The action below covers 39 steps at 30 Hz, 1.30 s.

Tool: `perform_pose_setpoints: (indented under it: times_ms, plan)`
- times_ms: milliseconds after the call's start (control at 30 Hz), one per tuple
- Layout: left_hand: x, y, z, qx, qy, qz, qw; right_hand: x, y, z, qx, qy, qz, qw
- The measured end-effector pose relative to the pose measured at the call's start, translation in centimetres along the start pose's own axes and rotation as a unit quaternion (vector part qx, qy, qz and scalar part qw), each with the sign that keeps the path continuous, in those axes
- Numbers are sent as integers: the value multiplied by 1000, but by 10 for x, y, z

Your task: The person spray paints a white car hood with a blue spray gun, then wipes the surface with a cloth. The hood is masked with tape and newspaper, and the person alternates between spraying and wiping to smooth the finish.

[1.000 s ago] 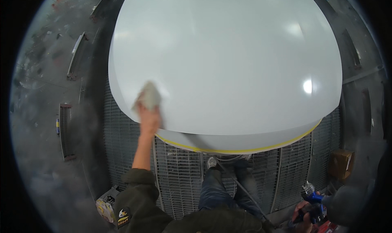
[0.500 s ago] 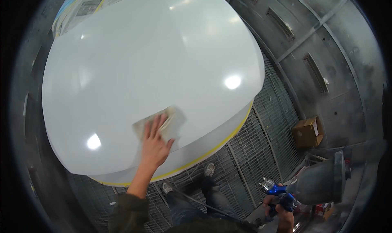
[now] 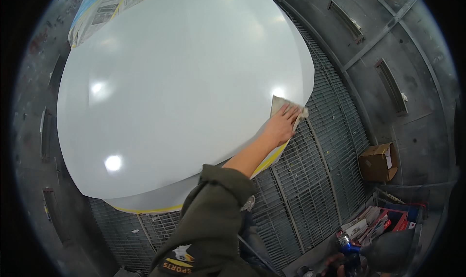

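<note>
A pale grey-white car hood (image 3: pixel 184 92) fills the middle of the view, glossy with bright light spots. My left hand (image 3: pixel 282 125) lies at its right front corner, pressing a beige wiping cloth (image 3: pixel 277 103) against the surface. Part of the cloth sticks out past the fingers at the hood's edge. At the lower right, my right hand (image 3: pixel 335 266) grips a spray gun (image 3: pixel 346 244) with a blue body and a large dark cup (image 3: pixel 392 251). That hand is dim and partly cut off by the lower edge.
Yellow tape (image 3: pixel 272 161) edges the panel below the hood. Masking paper (image 3: pixel 104 12) covers the far left. Metal grating (image 3: pixel 291 199) forms the floor. A cardboard box (image 3: pixel 374 164) stands by the right wall; papers and red boxes (image 3: pixel 378 223) lie near the gun.
My left hand has slid the cloth from the hood's front middle to its right front corner. My right hand and the spray gun now sit lower in the view.
</note>
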<state>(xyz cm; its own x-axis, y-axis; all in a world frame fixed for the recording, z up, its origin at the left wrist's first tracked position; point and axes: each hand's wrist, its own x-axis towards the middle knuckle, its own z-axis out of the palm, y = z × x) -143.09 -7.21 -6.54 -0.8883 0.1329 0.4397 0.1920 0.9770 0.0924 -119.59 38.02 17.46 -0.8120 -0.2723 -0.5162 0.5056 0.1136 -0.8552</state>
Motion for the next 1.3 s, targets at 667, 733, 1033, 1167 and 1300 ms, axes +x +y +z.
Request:
perform_pose_setpoints:
  times_ms: [667,733,1033,1167,1300]
  plan:
    - [-647,-60,-392,45,-216,-272,937,-181,65,195,20,-68,-148,987]
    - [-711,-59,-427,116,-223,-375,892,-213,66,218,10,-67,-164,984]
    - [-1000,-17,-418,-82,23,-680,728,-318,100,257,83,-85,-290,950]
    - [-920,56,-428,-231,35,-611,756,-376,134,266,144,-88,-326,930]
    - [-866,116,-443,-296,-67,-448,841,-449,191,293,173,43,-376,910]
